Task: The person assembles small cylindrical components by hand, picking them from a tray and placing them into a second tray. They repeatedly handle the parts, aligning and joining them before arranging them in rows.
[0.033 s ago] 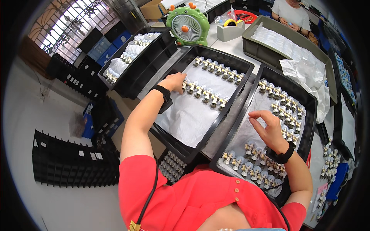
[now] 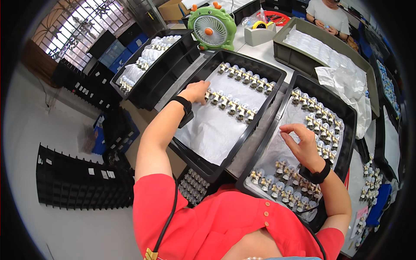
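Observation:
My left hand (image 2: 197,92) reaches into the middle black tray (image 2: 225,170), fingers closed around a small figurine at the left end of the nearer row. Its fingers partly hide that piece. Two rows of such figurines (image 2: 234,105), with pale blue-grey heads and gold and white bodies, lie on the tray's white sheet (image 2: 208,134). My right hand (image 2: 302,145) hovers over the right black tray (image 2: 258,161), thumb and forefinger curved but apart, nothing visible between them. More figurines (image 2: 284,190) lie in rows in that tray, beyond and below this hand.
A green fan (image 2: 212,32) stands behind the middle tray. To the left is another black bin (image 2: 162,69) of figurines; at the back right, an olive bin (image 2: 320,47) lined with white sheets. A person (image 2: 327,19) in white sits farther back. Crumpled paper (image 2: 342,86) overhangs the olive bin.

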A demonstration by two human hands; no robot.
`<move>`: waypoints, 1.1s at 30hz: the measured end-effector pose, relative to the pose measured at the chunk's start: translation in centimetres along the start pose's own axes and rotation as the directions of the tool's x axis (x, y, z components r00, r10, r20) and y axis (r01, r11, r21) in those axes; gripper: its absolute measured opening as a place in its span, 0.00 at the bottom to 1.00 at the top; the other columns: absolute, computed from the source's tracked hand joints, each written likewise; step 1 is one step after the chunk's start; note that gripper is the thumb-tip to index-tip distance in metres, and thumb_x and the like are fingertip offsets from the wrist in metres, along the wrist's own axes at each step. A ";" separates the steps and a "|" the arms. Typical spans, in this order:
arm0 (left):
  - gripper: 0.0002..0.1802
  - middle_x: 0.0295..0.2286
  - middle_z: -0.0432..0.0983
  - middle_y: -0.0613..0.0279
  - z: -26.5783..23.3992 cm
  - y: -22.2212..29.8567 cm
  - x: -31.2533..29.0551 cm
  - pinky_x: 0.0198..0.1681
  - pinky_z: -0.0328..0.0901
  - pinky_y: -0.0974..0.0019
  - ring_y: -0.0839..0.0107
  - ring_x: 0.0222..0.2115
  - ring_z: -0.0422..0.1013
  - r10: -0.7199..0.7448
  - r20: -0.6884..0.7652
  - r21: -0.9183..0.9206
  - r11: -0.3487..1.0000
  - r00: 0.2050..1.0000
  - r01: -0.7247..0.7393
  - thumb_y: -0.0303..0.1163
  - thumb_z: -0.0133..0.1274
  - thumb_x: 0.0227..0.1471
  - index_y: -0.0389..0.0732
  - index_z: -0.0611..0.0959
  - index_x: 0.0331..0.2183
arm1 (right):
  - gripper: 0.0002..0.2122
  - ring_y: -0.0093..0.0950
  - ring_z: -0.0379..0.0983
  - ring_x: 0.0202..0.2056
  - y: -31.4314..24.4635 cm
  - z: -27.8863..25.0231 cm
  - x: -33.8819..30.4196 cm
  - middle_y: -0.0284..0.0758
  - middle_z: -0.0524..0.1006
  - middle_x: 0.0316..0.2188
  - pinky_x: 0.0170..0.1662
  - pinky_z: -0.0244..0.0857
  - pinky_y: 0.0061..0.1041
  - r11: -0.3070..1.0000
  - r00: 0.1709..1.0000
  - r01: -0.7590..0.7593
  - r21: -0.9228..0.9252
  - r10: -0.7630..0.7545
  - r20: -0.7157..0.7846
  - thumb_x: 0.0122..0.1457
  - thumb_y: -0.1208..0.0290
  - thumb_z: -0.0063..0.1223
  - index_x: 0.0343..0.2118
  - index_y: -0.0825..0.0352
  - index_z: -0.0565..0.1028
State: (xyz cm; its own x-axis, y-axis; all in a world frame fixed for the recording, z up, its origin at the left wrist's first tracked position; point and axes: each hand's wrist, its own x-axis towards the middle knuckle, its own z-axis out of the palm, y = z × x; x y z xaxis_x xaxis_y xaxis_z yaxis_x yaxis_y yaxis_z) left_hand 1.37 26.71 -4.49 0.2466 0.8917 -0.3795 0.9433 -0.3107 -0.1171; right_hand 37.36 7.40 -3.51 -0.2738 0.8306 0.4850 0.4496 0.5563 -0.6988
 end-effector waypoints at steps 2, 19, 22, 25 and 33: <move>0.50 0.52 0.61 0.47 1.7 -0.9 -0.3 0.49 0.64 0.57 0.51 0.49 0.65 -0.005 -0.081 0.006 1.000 0.997 0.005 0.35 0.68 0.29 0.42 0.62 0.55 | 0.07 0.31 0.75 0.31 0.0 0.1 0.1 0.36 0.78 0.28 0.36 0.66 0.26 1.000 1.000 0.017 -0.008 -0.017 0.011 0.50 0.79 0.57 0.34 0.67 0.77; 0.25 0.57 0.55 0.45 3.2 3.5 -14.5 0.54 0.58 0.59 0.49 0.52 0.63 0.313 0.647 -0.106 0.940 0.695 -0.325 0.39 0.54 0.49 0.58 0.74 0.51 | 0.08 0.31 0.75 0.32 -0.2 0.4 -0.2 0.36 0.78 0.28 0.37 0.66 0.26 0.998 0.996 0.015 -0.056 -0.010 0.092 0.49 0.79 0.57 0.34 0.67 0.77; 0.19 0.51 0.66 0.49 2.0 4.4 -14.6 0.48 0.63 0.60 0.52 0.47 0.68 0.291 0.688 -0.102 0.946 0.665 -0.309 0.38 0.52 0.50 0.54 0.79 0.47 | 0.07 0.31 0.75 0.32 -0.2 0.3 -0.3 0.36 0.78 0.28 0.38 0.66 0.27 0.998 0.994 0.005 -0.062 0.002 0.112 0.50 0.79 0.57 0.34 0.67 0.77; 0.17 0.41 0.75 0.54 2.6 5.4 -14.6 0.43 0.65 0.59 0.56 0.41 0.72 0.288 0.624 -0.023 0.936 0.727 -0.351 0.37 0.52 0.50 0.50 0.81 0.44 | 0.07 0.31 0.75 0.32 -0.3 0.2 -0.3 0.37 0.78 0.28 0.38 0.66 0.27 0.997 0.988 0.008 -0.076 0.003 0.151 0.50 0.78 0.57 0.34 0.67 0.77; 0.13 0.30 0.79 0.56 3.8 7.5 -14.0 0.37 0.66 0.58 0.58 0.33 0.74 0.476 0.635 -0.261 0.874 0.609 -0.411 0.38 0.54 0.48 0.47 0.82 0.37 | 0.07 0.33 0.75 0.31 0.2 -0.1 -0.1 0.38 0.78 0.27 0.37 0.67 0.28 0.996 0.964 -0.022 -0.088 0.045 0.263 0.50 0.78 0.56 0.34 0.69 0.76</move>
State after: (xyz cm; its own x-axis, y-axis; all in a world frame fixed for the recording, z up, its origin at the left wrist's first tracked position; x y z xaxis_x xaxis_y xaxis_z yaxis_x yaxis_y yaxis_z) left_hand 4.14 10.64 -3.49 0.4577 0.1862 -0.8694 0.7808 -0.5520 0.2928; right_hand 37.55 7.44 -3.59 -0.4672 0.8324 0.2980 0.5290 0.5333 -0.6602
